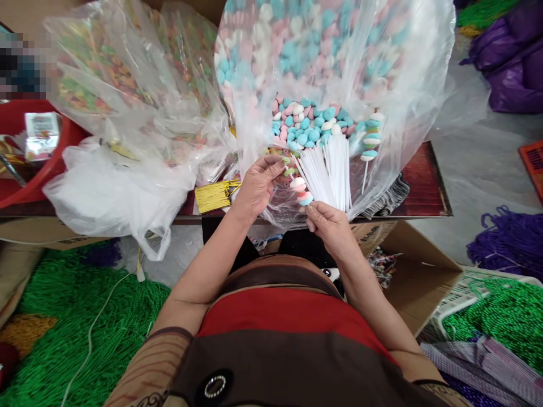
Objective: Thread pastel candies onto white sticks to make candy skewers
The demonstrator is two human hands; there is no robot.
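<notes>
One white stick of domed pink, white and blue sweets (298,185), slanting far-left to near-right; left hand (259,182) pinching a small green gummy (287,161) at its far tip, right hand (330,224) pinching its near end

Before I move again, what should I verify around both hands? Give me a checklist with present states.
1. Left hand at the green gummy rings: ok, thumb and forefinger there.
2. Right hand at the lower end of the pink, white and blue candy skewer: ok.
3. Stick tip through the rings: cannot tell, too small and partly hidden.
4. Straight white sticks within reach: ok, just right of the skewer.
5. Loose pastel candies accessible: ok, heaped beyond the sticks.
6. Second, striped candy skewer clear of both hands: ok, farther right.
</notes>
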